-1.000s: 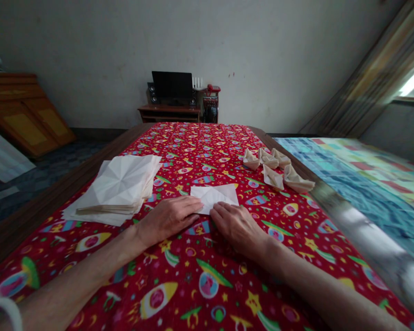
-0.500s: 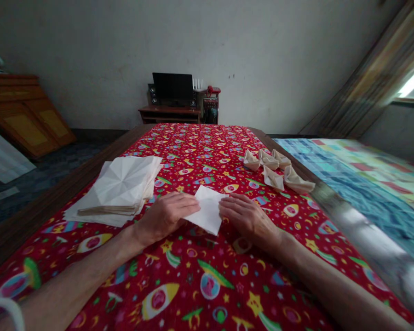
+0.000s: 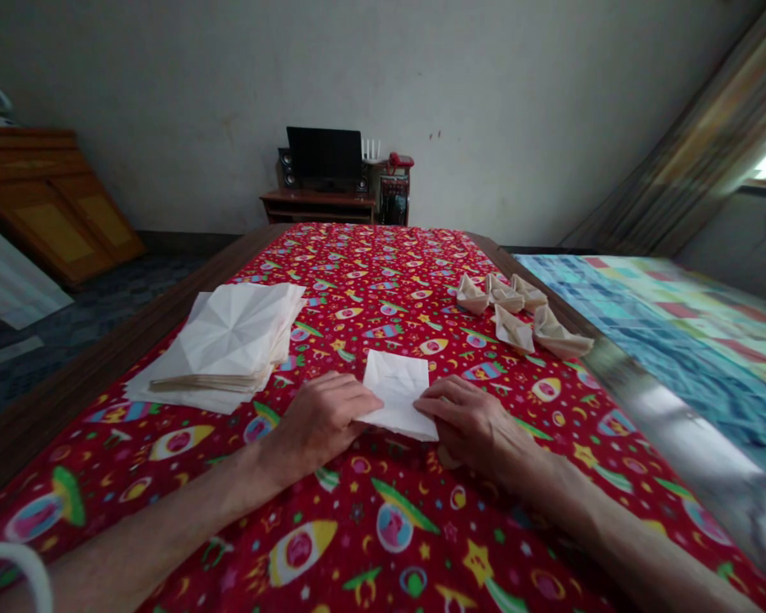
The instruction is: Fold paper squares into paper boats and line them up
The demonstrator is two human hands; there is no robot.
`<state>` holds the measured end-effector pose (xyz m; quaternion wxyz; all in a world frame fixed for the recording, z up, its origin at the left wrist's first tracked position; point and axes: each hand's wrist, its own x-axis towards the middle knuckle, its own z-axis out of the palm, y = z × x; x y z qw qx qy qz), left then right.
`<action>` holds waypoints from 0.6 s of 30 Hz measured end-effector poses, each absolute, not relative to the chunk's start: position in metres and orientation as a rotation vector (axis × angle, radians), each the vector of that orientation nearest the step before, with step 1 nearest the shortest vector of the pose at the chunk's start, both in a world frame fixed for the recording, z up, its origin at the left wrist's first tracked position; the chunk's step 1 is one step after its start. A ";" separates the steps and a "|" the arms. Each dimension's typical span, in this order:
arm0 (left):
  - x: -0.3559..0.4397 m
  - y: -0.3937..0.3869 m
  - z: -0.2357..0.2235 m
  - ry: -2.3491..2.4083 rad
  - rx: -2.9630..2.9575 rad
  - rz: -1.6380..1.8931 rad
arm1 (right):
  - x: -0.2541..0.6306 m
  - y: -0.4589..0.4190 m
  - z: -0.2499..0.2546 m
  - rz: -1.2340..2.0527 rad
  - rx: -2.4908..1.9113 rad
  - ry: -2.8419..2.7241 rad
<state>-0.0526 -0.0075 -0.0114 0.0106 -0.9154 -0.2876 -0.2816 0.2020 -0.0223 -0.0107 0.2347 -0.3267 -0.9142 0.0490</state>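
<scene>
A folded white sheet of paper [image 3: 398, 392] lies on the red patterned tablecloth [image 3: 383, 528] in front of me. My left hand [image 3: 316, 419] grips its left near edge with curled fingers. My right hand [image 3: 476, 424] pinches its right near corner. A stack of creased white sheets [image 3: 230, 336] sits to the left. Several folded paper boats [image 3: 517, 311] lie at the right, near the table's edge.
The table's dark wooden rim [image 3: 121, 340] shows on the left. A bed with a chequered blue cover [image 3: 677, 332] adjoins the right side. A monitor on a low desk [image 3: 322, 174] stands at the far wall, a wooden cabinet [image 3: 51, 209] at the left.
The paper has been turned from lying wide to standing roughly upright as a narrower rectangle. Both hands shifted with it and now hold its near corners.
</scene>
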 end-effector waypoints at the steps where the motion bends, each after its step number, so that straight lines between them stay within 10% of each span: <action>1: -0.052 -0.007 -0.013 -0.917 -2.872 -0.917 | 0.202 -0.022 -0.012 0.187 -0.912 -2.471; 18: -0.043 0.005 -0.008 -1.913 -2.796 -1.151 | 0.187 -0.013 -0.005 0.444 -1.524 -2.138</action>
